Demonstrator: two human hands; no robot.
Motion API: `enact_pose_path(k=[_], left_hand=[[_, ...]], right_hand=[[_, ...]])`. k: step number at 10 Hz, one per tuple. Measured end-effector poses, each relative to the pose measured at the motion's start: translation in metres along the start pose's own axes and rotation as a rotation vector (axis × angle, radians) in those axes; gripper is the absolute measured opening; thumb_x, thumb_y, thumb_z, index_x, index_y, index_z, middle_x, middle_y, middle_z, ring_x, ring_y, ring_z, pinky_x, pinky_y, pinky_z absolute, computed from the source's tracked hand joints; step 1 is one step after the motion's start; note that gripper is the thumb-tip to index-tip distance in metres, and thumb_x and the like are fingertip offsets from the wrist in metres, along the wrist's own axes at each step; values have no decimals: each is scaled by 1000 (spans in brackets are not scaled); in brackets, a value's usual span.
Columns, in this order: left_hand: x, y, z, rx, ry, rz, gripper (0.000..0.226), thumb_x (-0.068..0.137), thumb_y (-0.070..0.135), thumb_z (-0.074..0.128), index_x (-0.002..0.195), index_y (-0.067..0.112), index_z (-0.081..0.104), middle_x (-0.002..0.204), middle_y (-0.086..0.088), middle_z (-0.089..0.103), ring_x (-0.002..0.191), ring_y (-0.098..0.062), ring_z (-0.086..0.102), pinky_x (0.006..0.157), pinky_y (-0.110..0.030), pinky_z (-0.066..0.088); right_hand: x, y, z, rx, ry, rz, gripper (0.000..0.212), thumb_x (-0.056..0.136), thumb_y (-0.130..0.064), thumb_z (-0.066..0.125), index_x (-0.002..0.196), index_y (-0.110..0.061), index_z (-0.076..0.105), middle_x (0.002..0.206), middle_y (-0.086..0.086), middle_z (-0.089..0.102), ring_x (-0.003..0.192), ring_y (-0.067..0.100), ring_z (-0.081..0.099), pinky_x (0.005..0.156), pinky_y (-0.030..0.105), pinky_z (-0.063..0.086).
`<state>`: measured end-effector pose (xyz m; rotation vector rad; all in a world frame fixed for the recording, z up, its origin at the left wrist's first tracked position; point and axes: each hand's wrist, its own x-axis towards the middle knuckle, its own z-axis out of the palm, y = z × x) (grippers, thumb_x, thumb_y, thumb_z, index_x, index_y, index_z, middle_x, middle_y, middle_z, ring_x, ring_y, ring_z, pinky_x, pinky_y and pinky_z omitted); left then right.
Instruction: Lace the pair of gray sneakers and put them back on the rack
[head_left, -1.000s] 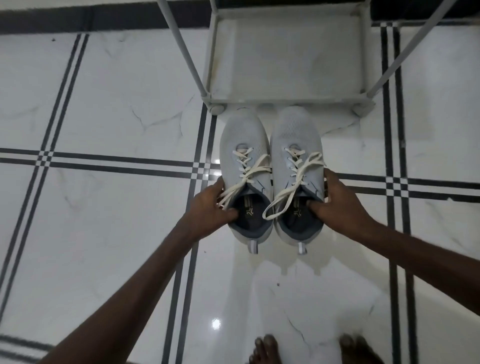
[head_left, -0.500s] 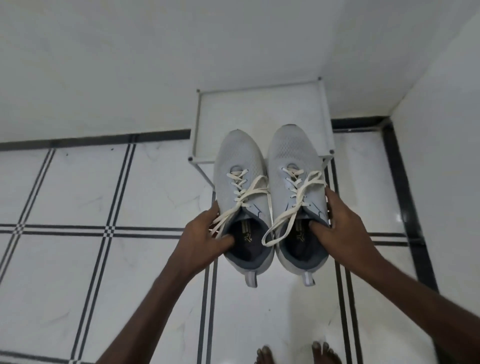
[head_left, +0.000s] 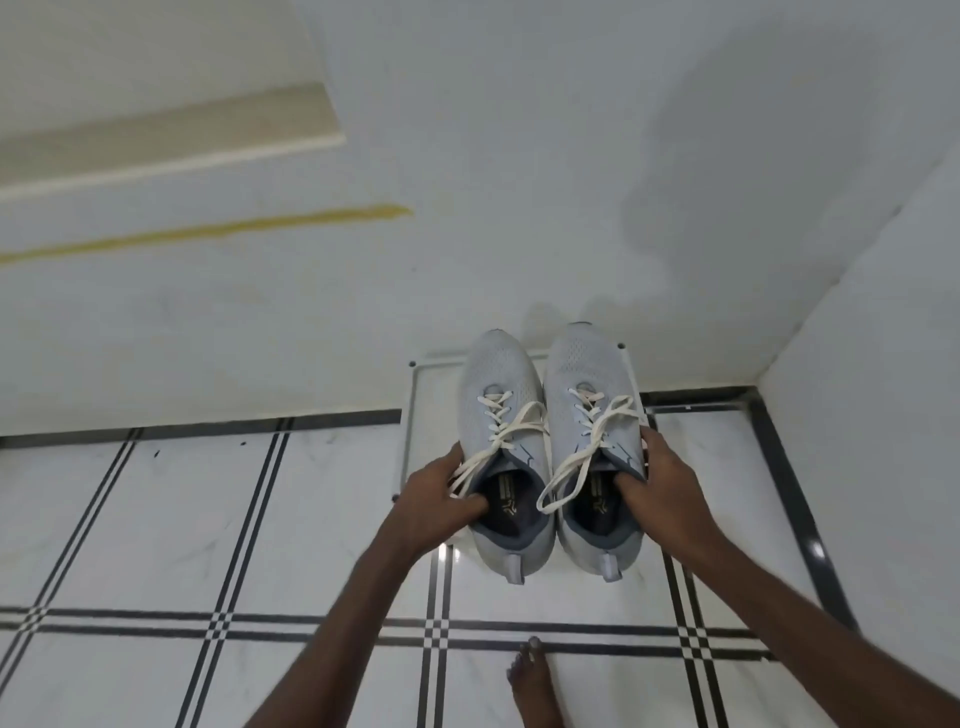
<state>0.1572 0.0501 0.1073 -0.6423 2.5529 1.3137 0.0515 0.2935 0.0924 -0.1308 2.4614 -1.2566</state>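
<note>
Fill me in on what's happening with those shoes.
A person is holding a pair of gray sneakers side by side, one in each hand: the left hand grips the left sneaker at its collar, and the right hand grips the right sneaker the same way. Both are laced with white laces, the ends hanging loose. The toes point toward the wall over the top of a white rack; whether they rest on it yet isn't clear.

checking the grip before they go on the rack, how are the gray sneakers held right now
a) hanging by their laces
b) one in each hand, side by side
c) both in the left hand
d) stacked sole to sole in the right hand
b: the left hand grips the left sneaker at its collar, and the right hand grips the right sneaker, toes over the rack.
</note>
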Motion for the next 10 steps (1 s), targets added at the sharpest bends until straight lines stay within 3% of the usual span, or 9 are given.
enact_pose_path(k=[1,2,3,5,7,8,9,10], left_hand=[[60,-23,-7,34,-25,-28,46,61,36,58,106,24,61,85,-1,68,79,-20,64,70,-32,51],[118,-49,-10,41,-66,-63,52,62,33,60,113,22,60,89,-3,70,83,-24,64,72,-30,51],[171,-78,-7,38,-122,-116,58,62,32,60,119,21,58,92,-1,68,79,-18,60,62,-17,44],[242,-125,18,41,-193,-196,62,60,31,60,119,15,55,98,-9,70,87,-27,63,62,-16,43],[256,-146,35,46,-228,-220,61,64,26,65,123,22,53,102,-8,69,90,-25,65,78,-33,52],[257,-145,36,65,-234,-258,60,62,41,65,118,22,55,103,-9,67,91,-24,63,81,-37,54],[256,-130,28,83,-222,-306,63,67,64,67,102,12,58,102,-8,64,93,-26,62,79,-38,52],[253,-99,8,184,-150,-270,72,81,61,64,130,8,53,124,-12,57,117,-29,54,86,-31,42]], right_hand=[[54,-1,29,-10,-10,50,44,82,-9,60,125,-14,51,111,13,65,100,31,60,82,37,47],[109,4,63,-24,-30,97,45,81,-9,59,125,-14,51,114,14,65,104,33,60,85,38,46],[160,20,100,-43,-51,152,49,80,-9,57,128,-13,49,118,14,64,109,35,59,87,39,45],[219,57,147,-49,-92,287,55,82,-3,52,136,-10,44,130,17,58,120,36,54,99,41,42],[228,75,163,-91,-126,341,66,87,-2,54,148,-5,29,149,18,42,136,35,40,111,39,30],[228,70,162,-98,-149,370,67,86,-7,61,146,-5,31,144,19,45,132,36,43,107,38,34],[225,56,153,-130,-116,344,67,80,-20,68,138,-7,38,131,18,53,123,36,50,96,38,41],[222,14,135,-169,-30,219,74,84,-22,65,148,-8,29,142,15,45,132,32,42,104,38,35]])
